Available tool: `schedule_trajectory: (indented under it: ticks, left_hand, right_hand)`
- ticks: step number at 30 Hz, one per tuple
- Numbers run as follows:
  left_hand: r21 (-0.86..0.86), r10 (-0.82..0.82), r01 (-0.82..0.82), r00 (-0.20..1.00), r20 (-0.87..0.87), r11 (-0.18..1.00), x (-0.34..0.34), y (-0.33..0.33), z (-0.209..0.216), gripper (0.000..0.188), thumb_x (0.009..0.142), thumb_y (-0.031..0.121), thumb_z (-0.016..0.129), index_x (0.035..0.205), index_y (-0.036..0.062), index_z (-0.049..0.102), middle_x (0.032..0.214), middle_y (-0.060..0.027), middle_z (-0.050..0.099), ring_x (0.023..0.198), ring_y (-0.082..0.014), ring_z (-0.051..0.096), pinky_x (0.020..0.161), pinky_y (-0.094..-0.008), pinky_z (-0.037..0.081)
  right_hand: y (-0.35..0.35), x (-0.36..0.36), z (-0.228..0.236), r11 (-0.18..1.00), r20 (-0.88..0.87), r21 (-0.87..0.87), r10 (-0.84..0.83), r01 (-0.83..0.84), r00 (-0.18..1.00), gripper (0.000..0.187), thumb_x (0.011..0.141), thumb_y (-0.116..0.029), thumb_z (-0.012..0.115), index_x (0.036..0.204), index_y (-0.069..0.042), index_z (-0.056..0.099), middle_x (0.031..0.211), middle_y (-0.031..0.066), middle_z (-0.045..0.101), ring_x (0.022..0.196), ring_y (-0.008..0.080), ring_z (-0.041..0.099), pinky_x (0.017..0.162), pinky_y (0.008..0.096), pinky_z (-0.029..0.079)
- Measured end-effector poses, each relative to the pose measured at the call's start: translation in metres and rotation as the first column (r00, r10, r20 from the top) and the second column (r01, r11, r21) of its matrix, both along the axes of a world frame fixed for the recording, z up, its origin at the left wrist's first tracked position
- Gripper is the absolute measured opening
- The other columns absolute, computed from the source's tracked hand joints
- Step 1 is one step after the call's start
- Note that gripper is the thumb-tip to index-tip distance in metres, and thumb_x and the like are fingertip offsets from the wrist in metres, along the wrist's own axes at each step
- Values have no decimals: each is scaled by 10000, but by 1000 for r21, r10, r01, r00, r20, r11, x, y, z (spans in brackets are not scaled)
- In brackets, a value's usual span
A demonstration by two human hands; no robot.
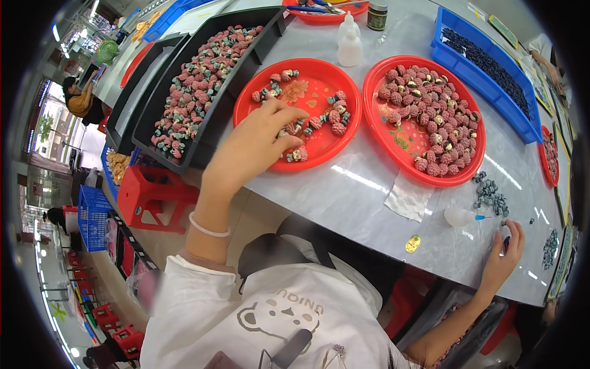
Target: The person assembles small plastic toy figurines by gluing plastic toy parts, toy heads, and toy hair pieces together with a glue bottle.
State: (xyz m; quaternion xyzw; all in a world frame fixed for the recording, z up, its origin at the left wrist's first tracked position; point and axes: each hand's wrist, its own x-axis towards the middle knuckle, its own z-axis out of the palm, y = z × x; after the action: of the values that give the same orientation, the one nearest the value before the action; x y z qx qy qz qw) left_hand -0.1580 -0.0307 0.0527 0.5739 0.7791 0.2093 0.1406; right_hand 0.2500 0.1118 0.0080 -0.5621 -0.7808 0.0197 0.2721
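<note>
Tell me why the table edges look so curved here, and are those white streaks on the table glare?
In the head view, the fisheye lens bends the grey table toward a dark round rim; the white streaks are lamp glare on its glossy top. The middle is sharp: the left hand over a red tray, the right hand near a small glue bottle. Things at the edges look squeezed and soft.

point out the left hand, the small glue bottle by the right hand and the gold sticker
left hand (pixel 261 138), head view, back of hand
small glue bottle (pixel 460 216), head view, body
gold sticker (pixel 413 244), head view, centre
</note>
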Motion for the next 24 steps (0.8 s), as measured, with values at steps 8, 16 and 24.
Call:
schedule_trajectory:
  ticks: [8, 16, 24]
  left_hand:
    - [-53, 57, -72, 967, -250, 996, -10, -14, -11, 486, 784, 360, 489, 1179, 90, 401, 1224, -159, 342, 1139, -301, 322, 934, -352, 276]
    - [86, 106, -83, 947, -302, 993, -34, 28, -40, 601, 801, 449, 419, 1256, 77, 292, 1308, -188, 214, 1222, -301, 197, 996, -382, 168]
    - [78, -121, 131, 984, -129, 988, -15, 18, -24, 449, 804, 359, 459, 1145, 66, 446, 1278, -129, 313, 1196, -292, 248, 973, -375, 202]
  right_hand:
    - [-9, 35, -2, 997, 91, -25, -69, 72, 993, 263, 771, -44, 486, 1031, 0, 494, 1014, 132, 488, 955, 264, 460, 825, 322, 362]
    - [-5, 48, -17, 998, 200, 57, -35, 25, 979, 216, 807, -47, 450, 1005, 34, 480, 887, 126, 500, 819, 239, 501, 761, 301, 388]
    - [-33, 24, 7, 996, -456, -88, -43, 3, 889, 250, 883, -154, 377, 1043, 11, 478, 785, 17, 448, 676, 81, 391, 625, 185, 334]
